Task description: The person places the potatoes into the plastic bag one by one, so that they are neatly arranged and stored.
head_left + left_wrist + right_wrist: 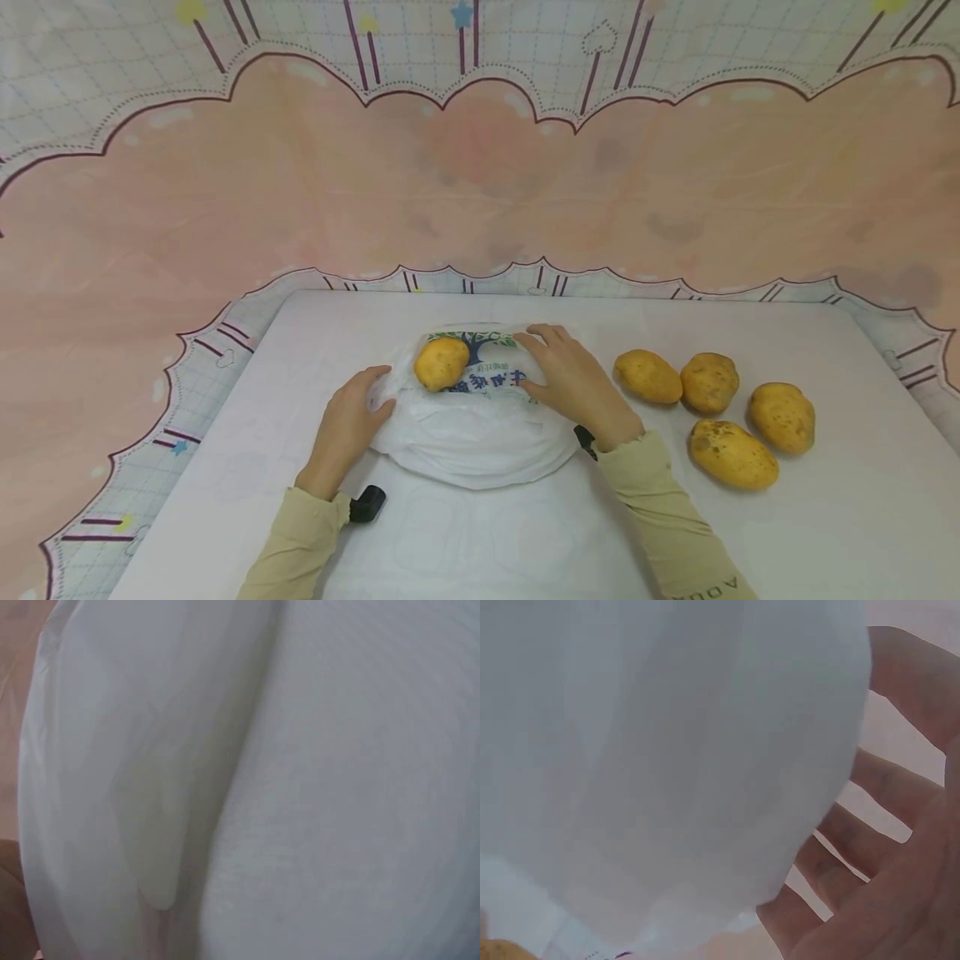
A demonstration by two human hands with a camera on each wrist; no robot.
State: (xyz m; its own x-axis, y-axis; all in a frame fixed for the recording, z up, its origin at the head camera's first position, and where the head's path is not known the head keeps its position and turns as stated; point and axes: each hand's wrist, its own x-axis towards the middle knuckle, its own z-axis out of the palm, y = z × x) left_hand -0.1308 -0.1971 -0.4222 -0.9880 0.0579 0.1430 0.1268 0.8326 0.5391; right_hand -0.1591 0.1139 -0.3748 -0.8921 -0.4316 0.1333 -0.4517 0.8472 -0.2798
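A white plastic bag (480, 446) with a green and blue tree print lies spread out at the middle of the table. One yellow potato (441, 364) rests within the bag's rim, over the print's left part. My left hand (347, 425) curves around the bag's left side, fingertips and thumb at its edge. At the right side, my right hand (573, 379) has its thumb and fingers spread apart at the rim. White plastic (150, 750) fills most of the left wrist view. In the right wrist view, extended fingers (889, 784) reach behind the plastic, their tips hidden.
On the white table (225, 492), right of my right forearm, lie several loose potatoes (733, 454). Black wrist straps or mounts (367, 504) show at my cuffs. A patterned cloth backdrop (480, 183) rises behind the table's far edge.
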